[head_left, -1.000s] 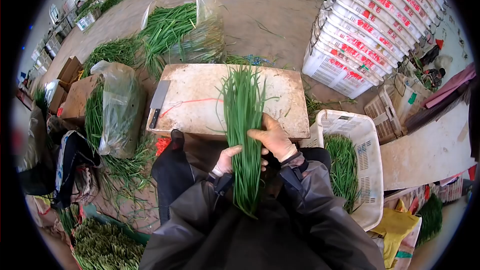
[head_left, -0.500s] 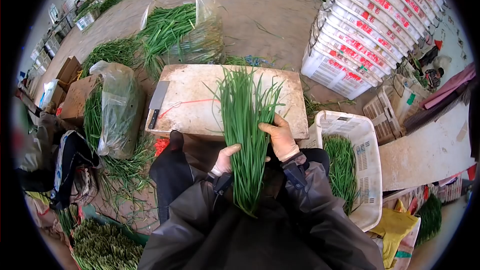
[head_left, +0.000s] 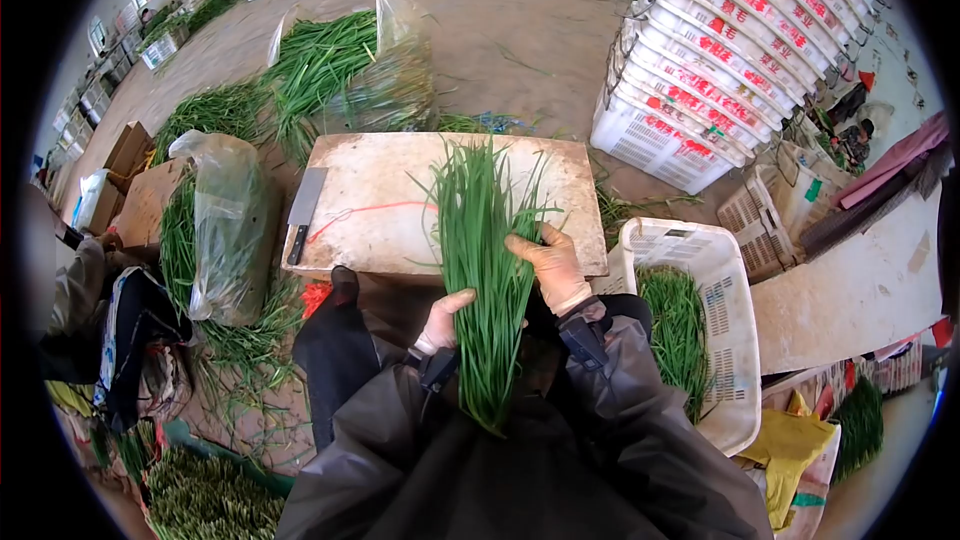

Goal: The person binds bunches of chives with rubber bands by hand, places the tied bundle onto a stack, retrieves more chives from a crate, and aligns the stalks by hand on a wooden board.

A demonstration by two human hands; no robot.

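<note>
A thick bunch of long green stalks stands above my lap, its tops over the board. My left hand, in a pale glove, is wrapped round the bunch's lower left side. Higher up on the right, my gloved right hand pinches stalks at the bunch's edge. A cleaver lies on the board's left side, beside a thin red string.
At the right, a white basket holds green stalks, with tall stacked crates behind it. Plastic bags of greens stand left and beyond the board. A person is at the left edge.
The view has shifted slightly, so the board and surroundings sit a little further left. My right hand has moved slightly towards the middle of the bunch; both hands still hold it.
</note>
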